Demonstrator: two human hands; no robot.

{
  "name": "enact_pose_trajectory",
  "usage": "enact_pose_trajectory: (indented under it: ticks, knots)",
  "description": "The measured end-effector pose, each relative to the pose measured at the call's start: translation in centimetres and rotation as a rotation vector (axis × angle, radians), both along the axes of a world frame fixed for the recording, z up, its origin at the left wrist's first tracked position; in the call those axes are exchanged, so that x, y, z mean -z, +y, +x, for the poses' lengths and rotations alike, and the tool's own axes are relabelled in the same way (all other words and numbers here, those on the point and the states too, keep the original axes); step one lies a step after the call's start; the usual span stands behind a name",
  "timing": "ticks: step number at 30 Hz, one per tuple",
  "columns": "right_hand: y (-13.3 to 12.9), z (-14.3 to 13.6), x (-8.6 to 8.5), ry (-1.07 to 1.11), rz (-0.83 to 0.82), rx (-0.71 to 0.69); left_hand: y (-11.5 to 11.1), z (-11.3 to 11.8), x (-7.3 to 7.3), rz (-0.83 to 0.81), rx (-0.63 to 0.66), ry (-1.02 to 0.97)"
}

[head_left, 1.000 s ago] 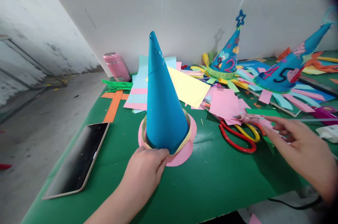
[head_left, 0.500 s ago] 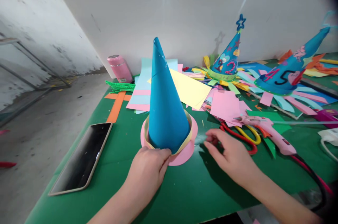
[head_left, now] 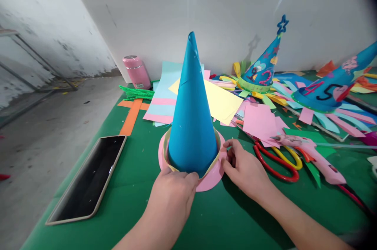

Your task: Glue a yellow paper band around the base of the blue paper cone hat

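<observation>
A tall blue paper cone hat [head_left: 194,124] stands upright on the green table, its tip rolled to a narrow point. Around its base runs a pale yellow paper band [head_left: 165,152], with a pink paper brim [head_left: 210,181] lying below. My left hand [head_left: 175,193] is closed at the front of the base, its fingers over the band's edge; the thumb is partly hidden. On the right side, my right hand [head_left: 247,169] has its thumb and forefinger at the edge of the band and brim, in a pinch.
A phone [head_left: 88,179] lies at left. Red-handled scissors [head_left: 277,165] and a pink glue gun [head_left: 318,157] lie at right. Behind are paper sheets [head_left: 220,103], green pipe cleaners [head_left: 137,93], a pink bottle [head_left: 137,73] and two decorated cone hats [head_left: 260,69].
My right hand has moved left from the bare table to the hat's right edge, closing its fingers there. My left hand stays at the front. The view has shifted slightly.
</observation>
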State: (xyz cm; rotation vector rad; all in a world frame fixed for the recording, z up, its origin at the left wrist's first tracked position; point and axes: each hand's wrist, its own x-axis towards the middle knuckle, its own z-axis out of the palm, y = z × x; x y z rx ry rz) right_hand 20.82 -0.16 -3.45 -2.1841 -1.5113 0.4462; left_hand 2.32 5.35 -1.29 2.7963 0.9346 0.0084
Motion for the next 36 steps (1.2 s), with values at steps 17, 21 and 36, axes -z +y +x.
enact_pose_trajectory:
  ticks: [17,21,36]
  knots:
    - [-0.1,-0.4,0.4,-0.051,-0.01,-0.033,-0.6,0.1,-1.1,-0.065,-0.055,0.006]
    - [0.0,-0.4,0.5,-0.062,-0.022,-0.042,-0.7,0.1,-1.0,-0.078,-0.074,0.004]
    - [-2.4,1.4,-0.5,0.177,0.154,0.113,-0.5,0.2,-1.2,-0.093,-0.083,0.059]
